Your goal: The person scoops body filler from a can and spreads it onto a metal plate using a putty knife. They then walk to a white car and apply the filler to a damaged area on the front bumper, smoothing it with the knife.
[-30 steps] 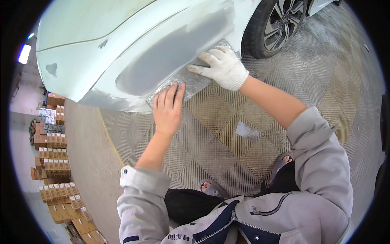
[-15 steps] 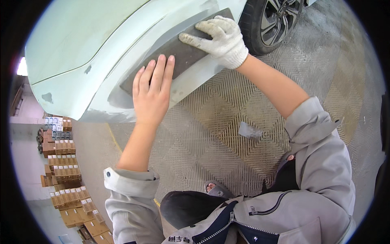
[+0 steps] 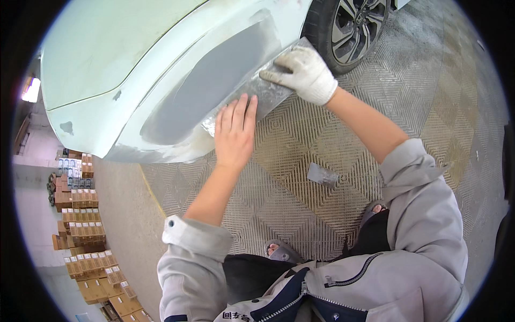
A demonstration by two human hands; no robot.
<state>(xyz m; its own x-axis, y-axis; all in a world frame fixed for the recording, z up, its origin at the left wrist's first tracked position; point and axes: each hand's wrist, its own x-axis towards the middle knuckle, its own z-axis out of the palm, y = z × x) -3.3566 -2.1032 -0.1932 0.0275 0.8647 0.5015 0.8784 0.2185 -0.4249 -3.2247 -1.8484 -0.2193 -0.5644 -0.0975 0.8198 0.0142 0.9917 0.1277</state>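
Note:
With both hands I hold a long, thin grey sanding sheet (image 3: 268, 91) along the lower edge of a pale green car panel (image 3: 107, 75). The sheet looks shiny and smeared with dust. My bare left hand (image 3: 235, 139) grips its near left part, fingers straight over the face, thumb hidden. Toward the far right end, my right hand (image 3: 311, 75), in a whitish knitted glove, is closed on the sheet, its thumb and fingers bent on the upper face. Above the sheet, a smooth grey filler patch (image 3: 214, 80) lies uncovered on the panel.
A car wheel (image 3: 359, 32) stands just beyond my right hand. On the ridged floor mat (image 3: 279, 204) lies a small, partly clear rectangular piece (image 3: 322, 175). Stacked cardboard cartons (image 3: 88, 231) line the wall at left. My sandalled feet (image 3: 281, 251) are below.
Both hands have slid the sheet down and toward me, off the filler patch to the panel's lower edge. The sheet has tilted, and the patch now shows.

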